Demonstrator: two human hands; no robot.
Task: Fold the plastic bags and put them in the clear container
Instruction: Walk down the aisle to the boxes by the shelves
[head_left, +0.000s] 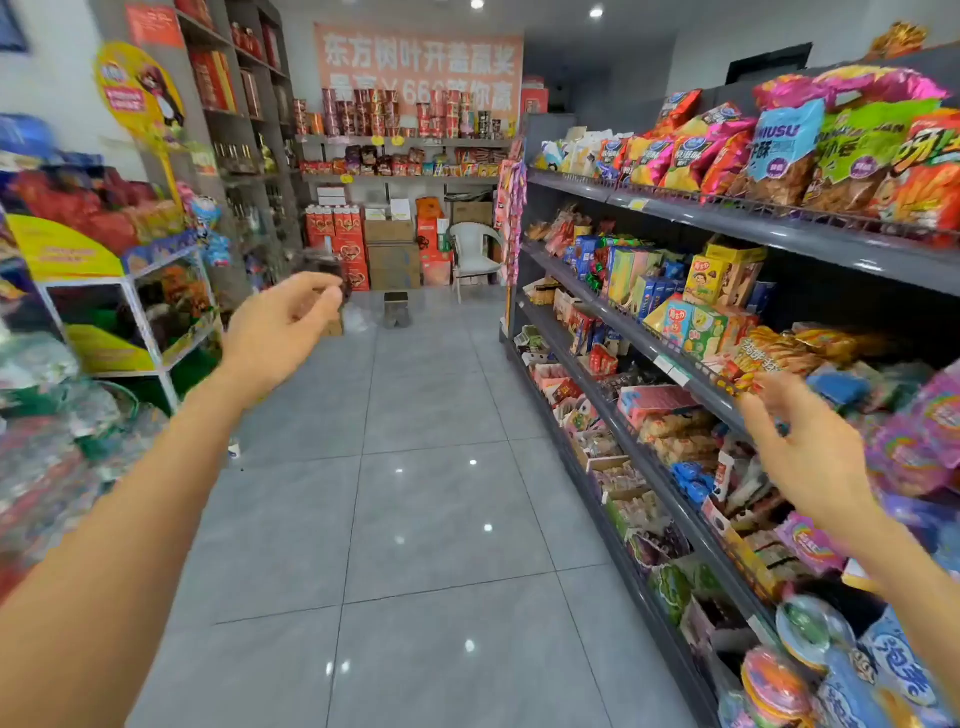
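Glossy grey floor tiles (415, 519) open down the middle aisle, dark grey metal shelving (779, 240) packed with snacks walling the right, white-framed yellow display rack (62, 254) crowding the left, white plastic chair (470, 244) and stacked brown cardboard boxes (392, 260) closing the far end.

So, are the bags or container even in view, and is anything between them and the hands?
Can't judge: no bags and no clear container can be made out. The left hand and right hand hang empty over the aisle floor; the left-side displays are too blurred to read.
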